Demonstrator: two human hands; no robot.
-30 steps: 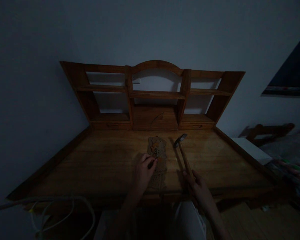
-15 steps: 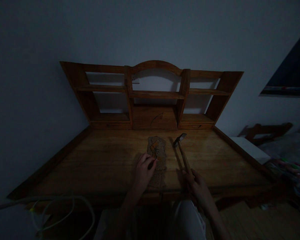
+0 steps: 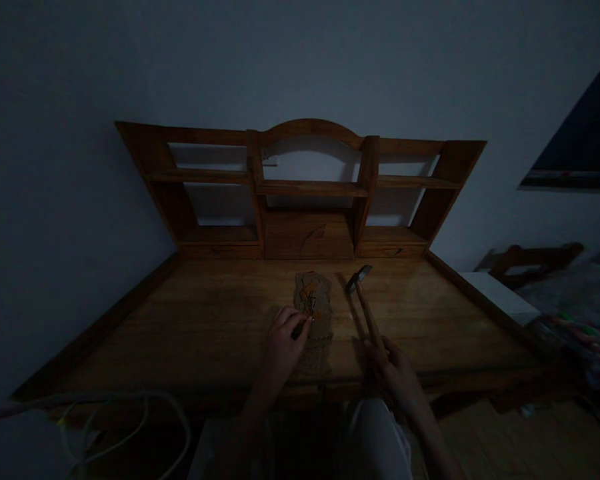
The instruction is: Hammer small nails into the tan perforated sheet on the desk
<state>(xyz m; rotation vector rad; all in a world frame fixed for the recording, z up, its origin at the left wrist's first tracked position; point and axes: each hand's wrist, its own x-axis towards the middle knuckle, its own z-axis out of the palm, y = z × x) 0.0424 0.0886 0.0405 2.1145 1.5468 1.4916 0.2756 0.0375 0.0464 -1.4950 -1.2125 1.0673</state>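
In dim light, a strip of brown cloth or paper (image 3: 314, 313) lies in the middle of a wooden desk (image 3: 205, 320), with small nails (image 3: 311, 301) heaped on it. My left hand (image 3: 286, 343) rests at the strip's left edge, fingertips pinched on something I cannot make out. My right hand (image 3: 397, 372) grips the wooden handle of a hammer (image 3: 364, 300). The hammer's metal head points away from me, just right of the strip and slightly above the desk.
A wooden shelf unit (image 3: 307, 190) with open compartments stands at the desk's back against a pale wall. A white cable (image 3: 125, 417) loops at the lower left. A white board (image 3: 500, 297) and a wooden piece (image 3: 535, 257) lie to the right.
My left hand has drawn back slightly along the strip's edge. The hammer and my right hand have hardly shifted. The view has tilted a little.
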